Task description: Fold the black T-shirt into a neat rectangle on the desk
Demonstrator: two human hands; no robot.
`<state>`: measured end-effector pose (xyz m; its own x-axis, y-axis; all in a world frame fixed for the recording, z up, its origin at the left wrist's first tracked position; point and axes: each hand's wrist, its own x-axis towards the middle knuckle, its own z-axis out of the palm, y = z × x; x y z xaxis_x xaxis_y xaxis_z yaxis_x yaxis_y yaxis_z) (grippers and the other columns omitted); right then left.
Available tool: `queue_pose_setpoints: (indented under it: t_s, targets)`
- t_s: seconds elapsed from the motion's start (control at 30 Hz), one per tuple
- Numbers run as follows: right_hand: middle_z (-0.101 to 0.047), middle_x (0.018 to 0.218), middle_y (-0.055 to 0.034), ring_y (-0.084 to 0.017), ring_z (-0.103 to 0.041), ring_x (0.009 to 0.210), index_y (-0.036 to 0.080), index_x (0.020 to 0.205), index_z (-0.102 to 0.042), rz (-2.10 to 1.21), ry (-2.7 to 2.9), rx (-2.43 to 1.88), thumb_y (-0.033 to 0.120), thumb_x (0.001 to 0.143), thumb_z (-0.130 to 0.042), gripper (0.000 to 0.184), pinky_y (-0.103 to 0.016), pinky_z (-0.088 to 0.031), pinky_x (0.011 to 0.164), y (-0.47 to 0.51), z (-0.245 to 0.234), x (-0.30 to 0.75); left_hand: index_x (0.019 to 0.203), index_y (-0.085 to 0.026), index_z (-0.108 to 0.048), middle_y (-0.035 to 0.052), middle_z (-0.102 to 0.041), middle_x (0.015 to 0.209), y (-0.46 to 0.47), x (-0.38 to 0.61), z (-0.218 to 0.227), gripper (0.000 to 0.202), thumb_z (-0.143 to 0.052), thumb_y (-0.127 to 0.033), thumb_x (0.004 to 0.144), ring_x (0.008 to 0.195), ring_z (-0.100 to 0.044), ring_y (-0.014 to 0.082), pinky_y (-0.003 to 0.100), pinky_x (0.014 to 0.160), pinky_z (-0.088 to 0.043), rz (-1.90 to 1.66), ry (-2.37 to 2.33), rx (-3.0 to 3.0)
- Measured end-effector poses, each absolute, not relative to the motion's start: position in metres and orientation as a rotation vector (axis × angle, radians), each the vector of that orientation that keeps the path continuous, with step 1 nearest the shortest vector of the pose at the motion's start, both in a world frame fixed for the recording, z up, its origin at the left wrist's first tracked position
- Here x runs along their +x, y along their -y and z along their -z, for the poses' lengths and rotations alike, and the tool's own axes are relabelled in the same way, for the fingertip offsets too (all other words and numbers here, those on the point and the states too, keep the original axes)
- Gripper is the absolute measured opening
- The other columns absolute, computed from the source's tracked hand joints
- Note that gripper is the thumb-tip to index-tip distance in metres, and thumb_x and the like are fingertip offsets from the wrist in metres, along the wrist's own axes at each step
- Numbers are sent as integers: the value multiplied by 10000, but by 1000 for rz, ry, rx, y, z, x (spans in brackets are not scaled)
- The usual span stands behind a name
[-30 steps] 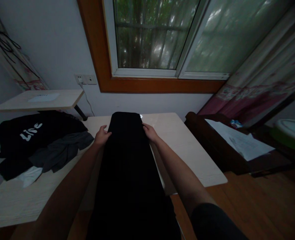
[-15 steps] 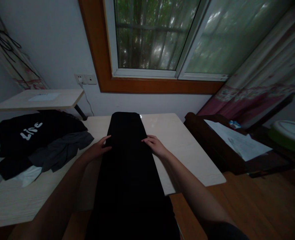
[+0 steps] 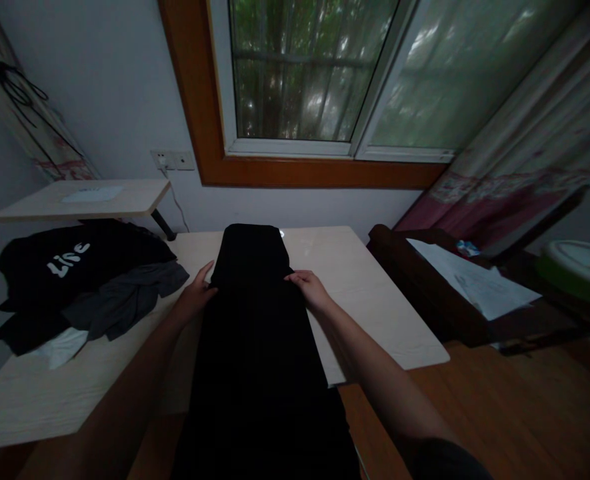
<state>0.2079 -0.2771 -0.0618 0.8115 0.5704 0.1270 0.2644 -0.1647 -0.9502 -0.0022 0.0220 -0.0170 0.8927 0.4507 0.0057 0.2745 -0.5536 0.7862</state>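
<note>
A long black garment (image 3: 259,347) lies lengthwise over the table and hangs past its front edge; it is too dark to tell its kind. My right hand (image 3: 312,288) pinches the garment's right edge between thumb and fingers. At the opposite edge is my left hand (image 3: 195,293), its index finger stretched out and apart from the thumb, which touches the cloth. Both hands are at about the same distance from me, below the garment's rounded far end.
On the left of the table (image 3: 365,300), a black shirt with white lettering (image 3: 25,267) is heaped with grey cloth (image 3: 119,307) under a raised shelf (image 3: 139,200). To the right stands dark brown furniture (image 3: 399,267) bearing papers (image 3: 469,280). A window is behind.
My right fingers have closed more on the garment's edge, which bulges slightly there. My left fingers have shifted outward, off the top of the cloth. The view has moved slightly.
</note>
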Motion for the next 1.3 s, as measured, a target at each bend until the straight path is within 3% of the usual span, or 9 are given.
queue_pose_setpoints:
  t_s: [0.13, 0.37, 0.53, 0.63, 0.8, 1.03, 1.17, 1.3]
  targets:
    - [-768, 858, -61, -241, -669, 851, 194, 847, -815, -341, 523, -1731, 488, 784, -625, 355, -349, -484, 808, 264, 60, 217, 1593, -209, -334, -69, -502, 652, -31, 16, 22, 812, -590, -294, 827, 566, -493, 137, 262, 618, -365, -287, -515, 2206]
    - [-746, 778, -51, -212, -641, 750, 182, 822, -798, -457, 415, -1690, 486, 736, -649, 349, -316, -472, 712, 255, 50, 222, 1431, -187, -577, -3, -656, 875, -36, 33, 22, 667, -575, -308, 775, 757, -604, 164, 282, 734, -472, -249, -484, 2146]
    - [-740, 819, -48, -199, -633, 784, 184, 861, -783, -484, 541, -1758, 506, 784, -620, 370, -302, -467, 719, 270, 45, 219, 1544, -237, -425, 50, -695, 1177, -26, 13, 13, 797, -613, -330, 775, 989, -679, 204, 320, 858, -524, -129, -433, 1937]
    - [-736, 899, -48, -170, -611, 771, 185, 884, -763, -535, 638, -1736, 514, 799, -639, 362, -271, -447, 675, 284, 42, 213, 1590, -253, -328, 84, -690, 1259, -19, -2, 6, 865, -640, -320, 786, 1029, -692, 232, 358, 888, -537, -31, -400, 1846]
    - [-568, 672, 38, -86, -402, 518, 177, 1043, -714, -827, 606, -1655, 536, 777, -735, 447, -227, -278, 501, 308, 32, 197, 1592, -228, -323, 118, -675, 1335, -15, -15, -2, 862, -645, -338, 800, 1122, -685, 275, 403, 948, -542, 53, -367, 1832]
    - [-550, 733, 33, -121, -462, 637, 219, 1174, -701, -775, 799, -1761, 429, 773, -778, 459, -246, -350, 586, 320, 19, 182, 1542, -230, -431, 116, -554, 1508, -16, -14, -2, 762, -623, -348, 814, 1273, -617, 270, 390, 1049, -507, 41, -355, 1891]
    - [-596, 787, 12, -140, -513, 693, 217, 1073, -706, -781, 805, -1719, 393, 801, -744, 326, -267, -399, 641, 317, 14, 177, 1541, -234, -437, 111, -584, 1477, -16, -15, -4, 764, -630, -345, 810, 1257, -627, 287, 416, 1040, -518, 38, -358, 1868]
    - [-636, 884, 8, -150, -574, 756, 238, 1027, -622, -808, 632, -1485, 408, 805, -722, 297, -265, -446, 674, 313, 14, 171, 1558, -229, -408, 107, -626, 1426, -13, -17, -7, 763, -599, -332, 826, 1256, -627, 280, 403, 1037, -519, 46, -390, 1873]
